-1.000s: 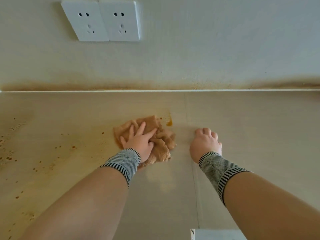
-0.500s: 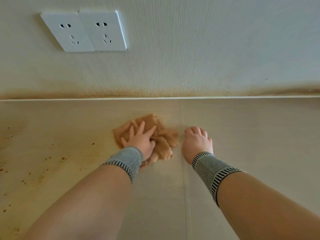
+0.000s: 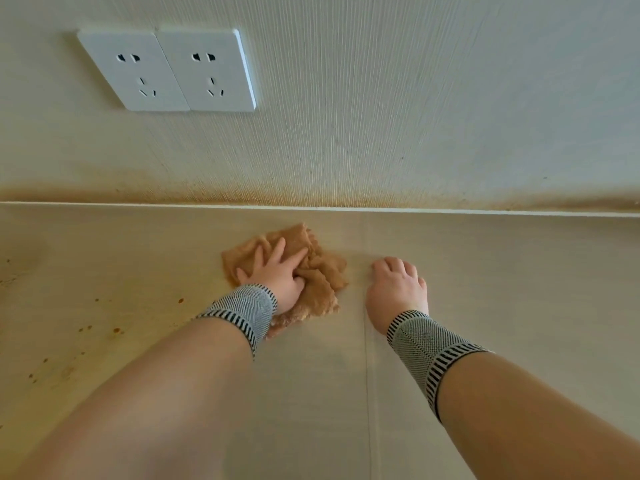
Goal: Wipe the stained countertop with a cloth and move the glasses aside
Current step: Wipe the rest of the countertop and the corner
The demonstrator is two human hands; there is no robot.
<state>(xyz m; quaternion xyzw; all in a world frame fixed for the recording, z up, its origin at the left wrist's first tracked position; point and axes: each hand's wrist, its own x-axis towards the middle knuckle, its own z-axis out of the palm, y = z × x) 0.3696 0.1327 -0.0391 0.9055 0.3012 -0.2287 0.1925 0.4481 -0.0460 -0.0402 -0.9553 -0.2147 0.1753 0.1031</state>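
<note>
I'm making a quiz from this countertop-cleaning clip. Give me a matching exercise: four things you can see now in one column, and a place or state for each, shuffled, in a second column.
Things
1. cloth
2. left hand
3. right hand
4. sockets

Places or states
A. mounted on the wall, upper left
B. rests on the bare countertop, fingers curled under
C. crumpled, tan, near the back edge of the countertop
D. pressed on the cloth, fingers spread

Pairs: 1-C, 2-D, 3-B, 4-A

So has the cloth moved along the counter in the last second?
Yes. The cloth has slid toward the back wall edge, covering the orange spot it lay beside.
</note>
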